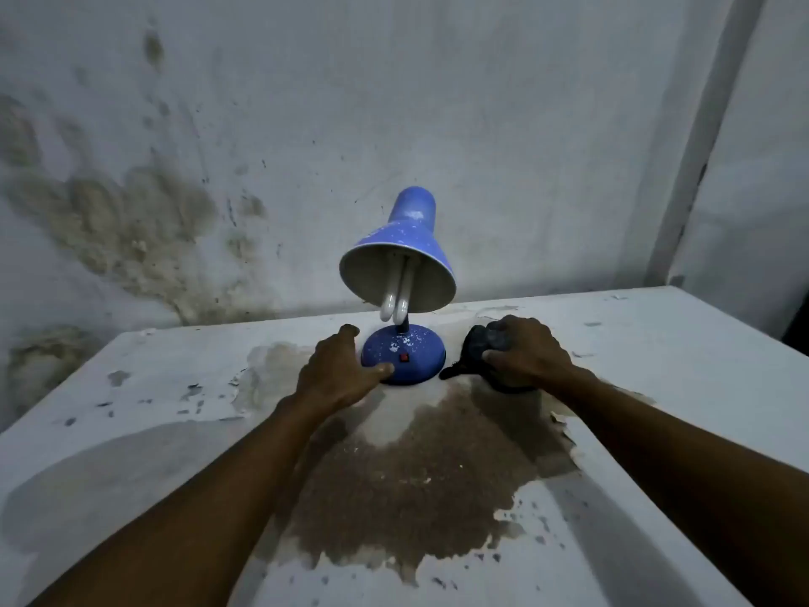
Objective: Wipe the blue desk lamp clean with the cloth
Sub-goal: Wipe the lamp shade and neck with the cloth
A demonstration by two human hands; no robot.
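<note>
Stained grey wall [394, 102] behind, with dark mottled patches on its left part. Below it a white table [678, 343], paint flaking, a broad brown worn patch [416, 497] running from the near middle up toward the lamp. Both bare forearms reach in from the near edge. Blue desk lamp [400, 273] stands upright toward the back of the table, centre of view, close to the wall; its cone shade [407, 243] tips down toward the camera, pale inside, with a white twin-tube bulb [394, 300] hanging out of it. Round blue base [405, 354] speckled with white flecks, as is the shade. Left hand [337, 370] sits at the base's left side, fingers loosely spread, thumb tip on the base's front rim, fingertips curving round its far left edge. Right hand [525, 352] lies just right of the base, fingers curled and closed over a dark bunched cloth [475, 346], pressing it to the table; the cloth sits beside the base, contact uncertain. Small red switch [404, 357] on the base top, facing the camera.
</note>
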